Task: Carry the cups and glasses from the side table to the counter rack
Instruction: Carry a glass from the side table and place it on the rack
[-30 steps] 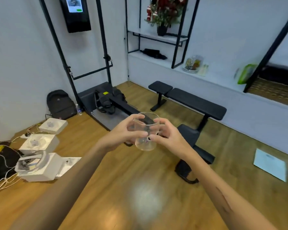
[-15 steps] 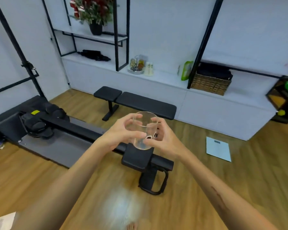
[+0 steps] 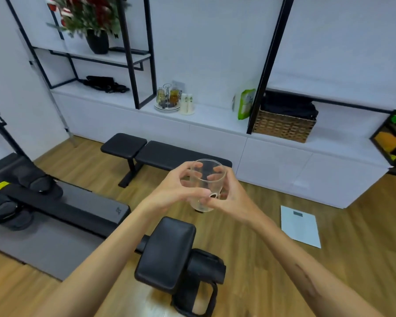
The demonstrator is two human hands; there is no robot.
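A clear drinking glass (image 3: 206, 179) with a small dark print near its base is held upright in the air at mid-frame. My left hand (image 3: 176, 191) wraps its left side and my right hand (image 3: 232, 197) wraps its right side, fingers curled round the wall. Straight ahead a round rack (image 3: 167, 99) with glasses hanging on it stands on the white counter (image 3: 215, 117), with two paper cups (image 3: 187, 105) just to its right. The side table is out of view.
A black weight bench (image 3: 162, 154) stands between me and the counter. A rowing machine (image 3: 55, 202) with its seat (image 3: 169, 252) lies low at the left and below my hands. A wicker basket (image 3: 284, 126), a green packet (image 3: 245, 104) and a floor scale (image 3: 300, 226) are to the right.
The view has swung right and moved closer: the boxes and backpack at the left are gone, and the counter and rack now lie ahead. Both hands keep the same hold on the glass.
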